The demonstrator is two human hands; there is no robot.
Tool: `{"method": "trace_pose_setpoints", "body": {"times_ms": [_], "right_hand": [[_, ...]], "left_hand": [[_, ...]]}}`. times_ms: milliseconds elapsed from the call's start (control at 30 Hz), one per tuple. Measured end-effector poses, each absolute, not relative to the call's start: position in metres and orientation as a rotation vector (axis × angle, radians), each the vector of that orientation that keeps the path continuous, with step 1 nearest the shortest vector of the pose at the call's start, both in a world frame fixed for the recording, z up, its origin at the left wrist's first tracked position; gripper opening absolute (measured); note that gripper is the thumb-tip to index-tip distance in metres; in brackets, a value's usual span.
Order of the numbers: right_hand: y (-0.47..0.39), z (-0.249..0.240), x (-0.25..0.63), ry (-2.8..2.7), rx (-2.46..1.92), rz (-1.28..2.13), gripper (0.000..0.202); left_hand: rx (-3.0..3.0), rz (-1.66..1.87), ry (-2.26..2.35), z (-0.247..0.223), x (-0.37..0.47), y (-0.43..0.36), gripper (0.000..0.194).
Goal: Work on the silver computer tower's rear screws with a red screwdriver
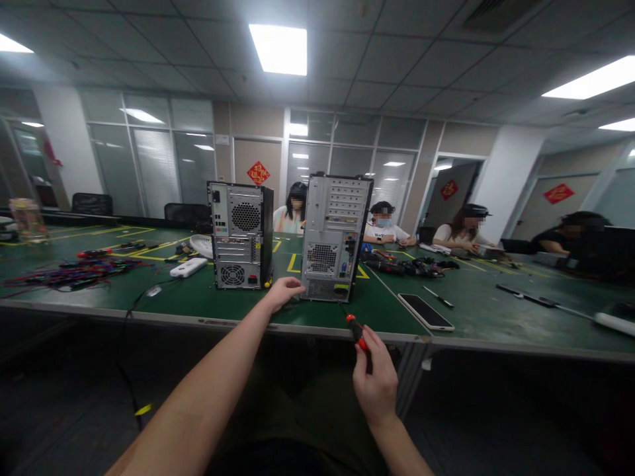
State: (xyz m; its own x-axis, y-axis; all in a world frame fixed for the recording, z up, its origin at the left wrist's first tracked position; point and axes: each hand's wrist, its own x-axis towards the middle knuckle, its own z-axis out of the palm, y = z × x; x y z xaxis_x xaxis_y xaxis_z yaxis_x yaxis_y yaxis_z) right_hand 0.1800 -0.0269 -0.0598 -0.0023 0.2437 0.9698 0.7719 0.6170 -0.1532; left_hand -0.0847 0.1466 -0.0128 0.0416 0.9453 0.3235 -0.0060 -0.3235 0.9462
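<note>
Two computer towers stand upright on the green table, their back panels facing me. At the lower left edge of the taller tower (pixel 327 238), my left hand (pixel 285 293) has its fingertips closed on the corner of the case. My right hand (pixel 376 373) grips a red and black screwdriver (pixel 355 327) by its handle, in front of the table edge. The screwdriver's shaft points up toward the base of the taller tower; its tip is too small to make out. Left of my left hand is the shorter tower (pixel 241 251), with a fan grille and ports.
A phone (pixel 425 312) and a thin pen-like tool (pixel 438 297) lie at the right. Bundled cables (pixel 404 263) sit behind them. On the left are a white power strip (pixel 188 267) and a tangle of wires (pixel 74 272). Several people sit across the table (pixel 163 307).
</note>
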Motion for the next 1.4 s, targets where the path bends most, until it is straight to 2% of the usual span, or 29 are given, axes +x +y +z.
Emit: {"method": "trace_pose_setpoints", "body": {"times_ms": [100, 200, 400, 467, 700, 933, 1100, 1200, 1400], "right_hand": [[-0.027, -0.06, 0.181, -1.507, -0.895, -0.488, 0.024], [-0.027, -0.06, 0.182, -1.519, -0.88, -0.466, 0.021], [-0.024, -0.063, 0.18, -1.567, -0.86, -0.519, 0.041], [-0.023, -0.064, 0.18, -1.565, -0.855, -0.527, 0.042], [-0.025, -0.062, 0.181, -1.511, -0.872, -0.466, 0.023], [-0.025, -0.063, 0.177, -1.612, -0.822, -0.486, 0.045], [-0.024, -0.065, 0.18, -1.51, -0.874, -0.462, 0.029], [-0.025, -0.064, 0.181, -1.506, -0.868, -0.439, 0.027], [-0.022, -0.067, 0.178, -1.58, -0.832, -0.468, 0.048]], "left_hand": [[1.472, 1.414, 1.007, -0.014, -0.085, 0.148, 0.037], [1.489, 1.414, 1.007, -0.015, -0.085, 0.15, 0.042], [1.488, 1.404, 1.008, -0.016, -0.086, 0.15, 0.041], [1.489, 1.404, 1.006, -0.016, -0.086, 0.151, 0.041], [1.492, 1.404, 0.991, -0.016, -0.086, 0.151, 0.039], [1.497, 1.394, 0.995, -0.018, -0.087, 0.153, 0.037], [1.492, 1.405, 0.995, -0.016, -0.086, 0.151, 0.039], [1.491, 1.417, 1.002, -0.013, -0.084, 0.148, 0.039], [1.486, 1.405, 1.022, -0.008, -0.083, 0.143, 0.037]]}}
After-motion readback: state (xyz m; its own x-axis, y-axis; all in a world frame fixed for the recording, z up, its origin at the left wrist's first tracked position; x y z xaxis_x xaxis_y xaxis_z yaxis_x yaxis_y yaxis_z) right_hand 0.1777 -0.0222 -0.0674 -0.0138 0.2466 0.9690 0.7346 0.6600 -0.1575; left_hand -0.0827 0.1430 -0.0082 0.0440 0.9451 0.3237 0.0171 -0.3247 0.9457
